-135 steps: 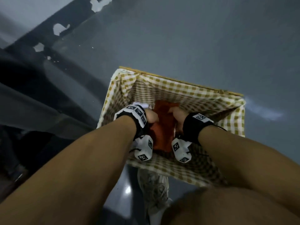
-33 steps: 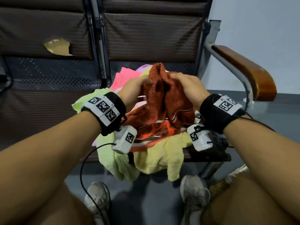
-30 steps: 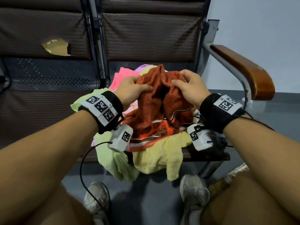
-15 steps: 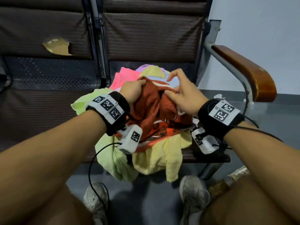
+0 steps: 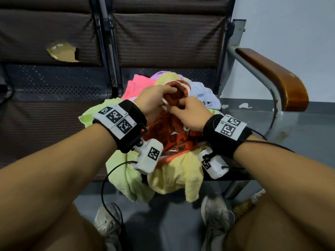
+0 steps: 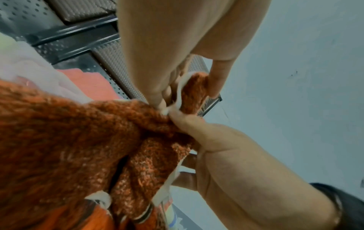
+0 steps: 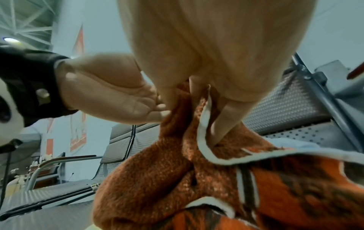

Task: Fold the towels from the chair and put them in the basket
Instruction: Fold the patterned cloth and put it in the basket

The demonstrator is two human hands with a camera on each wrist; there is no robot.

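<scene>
The rust-orange towel (image 5: 174, 134) lies bunched on top of a heap of towels on the chair seat (image 5: 233, 172), and both hands work at its upper edge. The left hand (image 5: 154, 100) has its fingers curled round a fold of the orange cloth, thumb (image 6: 218, 79) pressed against the far side of a small raised lobe with a white hem (image 6: 182, 91). The right hand (image 5: 190, 115) pinches the same hem just beside the left fingertips; its thumb (image 6: 185, 123) and forefinger close narrowly on the fabric, and in the right wrist view a finger (image 7: 224, 123) tucks down behind the white border (image 7: 204, 140).

Beyond the fingertips lie a pink towel (image 5: 134, 86), a pale yellow one (image 5: 168, 79) and a lilac one (image 5: 204, 93), all touching the orange towel. Below the wrists a lime-green towel (image 5: 125, 175) and a yellow towel (image 5: 177, 176) spill over the front edge of the seat. To the right of the right hand stands the wooden armrest (image 5: 272, 77) on its metal frame. Behind the heap rises the dark woven backrest (image 5: 166, 38); the neighbouring backrest has a torn hole (image 5: 62, 53). Two shoes (image 5: 215, 216) rest on the grey floor under the forearms.
</scene>
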